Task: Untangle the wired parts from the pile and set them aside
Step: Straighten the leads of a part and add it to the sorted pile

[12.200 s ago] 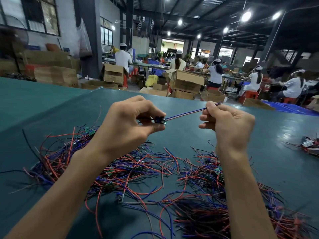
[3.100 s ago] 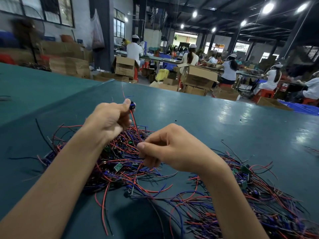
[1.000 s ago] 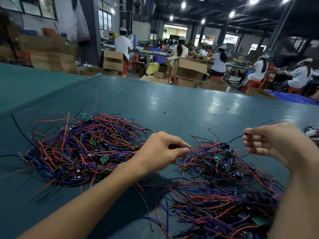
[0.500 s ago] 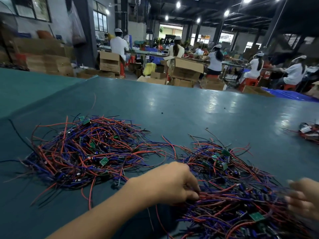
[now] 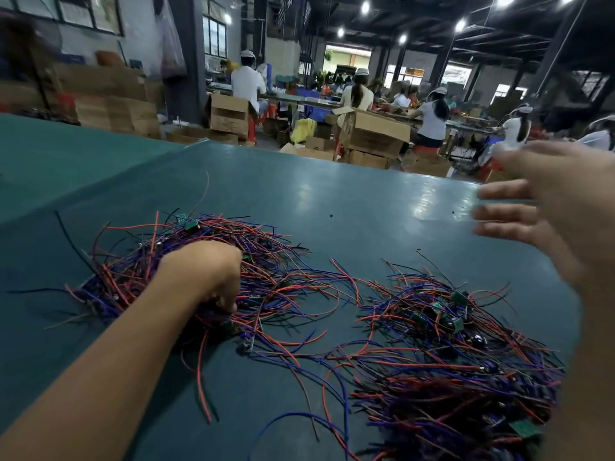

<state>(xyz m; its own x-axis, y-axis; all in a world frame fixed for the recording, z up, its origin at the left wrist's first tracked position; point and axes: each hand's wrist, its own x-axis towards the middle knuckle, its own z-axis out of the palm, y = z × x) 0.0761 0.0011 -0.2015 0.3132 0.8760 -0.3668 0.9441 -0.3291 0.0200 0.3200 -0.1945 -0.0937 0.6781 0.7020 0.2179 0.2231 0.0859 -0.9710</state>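
Observation:
Two tangles of red, blue and black wires with small green circuit boards lie on the teal table (image 5: 332,201). My left hand (image 5: 206,277) is down in the left pile (image 5: 266,271), fingers curled into its wires near the front edge. The right pile (image 5: 449,354) spreads toward the near right corner. My right hand (image 5: 559,214) hovers blurred above the table at the far right, fingers spread, holding nothing.
Beyond the table's far edge stand cardboard boxes (image 5: 372,134) and several seated workers (image 5: 246,84) at benches. More boxes (image 5: 113,108) are stacked at the left. Loose wire ends stick out past both piles.
My left hand moved left from the right pile into the left pile. My right hand rose from the near right edge and now hangs open above the table.

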